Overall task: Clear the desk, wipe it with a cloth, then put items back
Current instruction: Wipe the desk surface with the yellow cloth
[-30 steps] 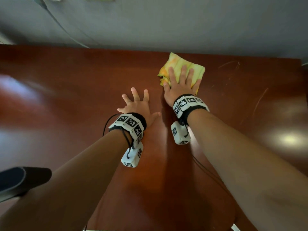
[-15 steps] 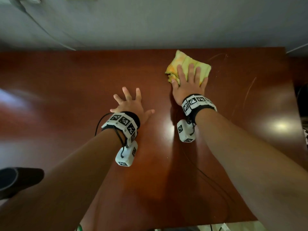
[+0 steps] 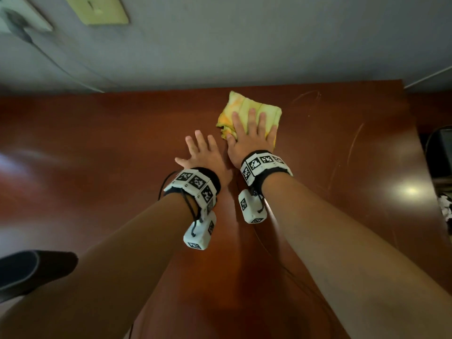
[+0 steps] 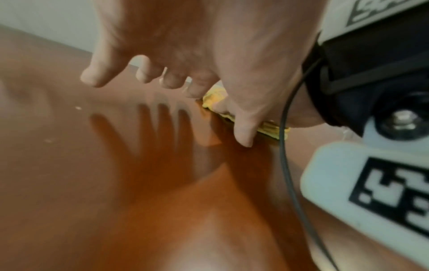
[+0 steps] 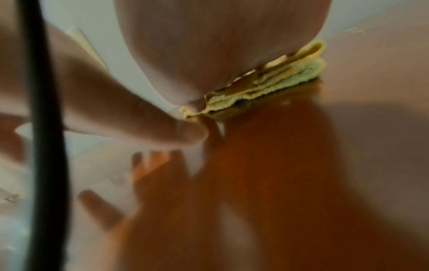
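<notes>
A folded yellow-green cloth (image 3: 249, 106) lies on the glossy red-brown desk (image 3: 97, 155) near its far edge. My right hand (image 3: 249, 133) presses flat on the cloth with straight, spread fingers; the right wrist view shows the cloth's layered edge (image 5: 285, 77) under the palm. My left hand (image 3: 203, 155) is just left of it, fingers spread, low over the bare wood. In the left wrist view the left hand (image 4: 162, 73) hovers above its own reflection, with the cloth (image 4: 216, 95) peeking out behind the fingers.
A grey wall (image 3: 244, 45) with a beige wall plate (image 3: 97, 11) and a trailing cable (image 3: 61, 67) runs behind the desk. The desk's right edge (image 3: 423, 155) drops off toward dark objects. A black rounded object (image 3: 31, 270) is at lower left.
My right hand with the cloth has stayed near the far edge while the left hand has drawn in closer beside it. The view has tilted up, showing more wall.
</notes>
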Available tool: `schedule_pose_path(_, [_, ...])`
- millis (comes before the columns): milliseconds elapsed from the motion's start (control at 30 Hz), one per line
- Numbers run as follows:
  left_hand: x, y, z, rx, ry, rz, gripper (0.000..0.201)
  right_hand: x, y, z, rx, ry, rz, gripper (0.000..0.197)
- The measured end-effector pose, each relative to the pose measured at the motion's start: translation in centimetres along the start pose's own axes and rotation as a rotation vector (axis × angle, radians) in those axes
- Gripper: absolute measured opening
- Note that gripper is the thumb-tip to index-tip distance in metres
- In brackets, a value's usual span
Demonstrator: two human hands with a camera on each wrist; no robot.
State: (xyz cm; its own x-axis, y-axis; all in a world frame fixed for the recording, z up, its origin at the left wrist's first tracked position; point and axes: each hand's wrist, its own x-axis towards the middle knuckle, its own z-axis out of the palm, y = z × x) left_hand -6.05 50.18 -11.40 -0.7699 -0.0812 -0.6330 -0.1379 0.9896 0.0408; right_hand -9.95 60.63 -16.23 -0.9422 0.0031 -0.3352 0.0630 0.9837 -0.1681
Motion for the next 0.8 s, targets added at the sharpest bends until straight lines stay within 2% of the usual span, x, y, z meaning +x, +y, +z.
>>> schedule_pose_path(133, [1.3,0.9,0.4,-0.021,-0.041,0.029,0.110,1.4,3.5,-1.1,0.037,0.027,0.108,0.062])
schedule_pose_path(300, [1.4,1.3,0.5,0.079,-0.076,0.036,0.135,3.6,10.0,-2.9,0.046,0.027,0.259,0.063])
schedule_pose_path(433, [1.6,1.5,0.4,0.071,-0.084,0.027,0.138,3.9,8.4,-2.6,0.054,0.078,0.303,0.067])
schedule_pose_path(500, [1.9,1.4,0.5,0.069,-0.083,0.028,0.134,3.7,6.4,-2.2,0.079,0.083,0.265,0.068])
schedule_pose_path(633, [2.4,1.4,0.7,0.013,-0.077,0.009,0.109,2.4,1.1,-0.9,0.040,0.040,0.010,0.064])
schedule_pose_path(700, [2.2,1.6,0.4,0.014,-0.103,0.005,0.117,2.4,-0.3,-0.4,0.031,0.011,-0.040,0.064])
schedule_pose_path(800, [1.3,1.7,0.0,0.012,-0.104,0.006,0.127,2.9,0.5,-0.6,0.035,-0.002,-0.047,0.064])
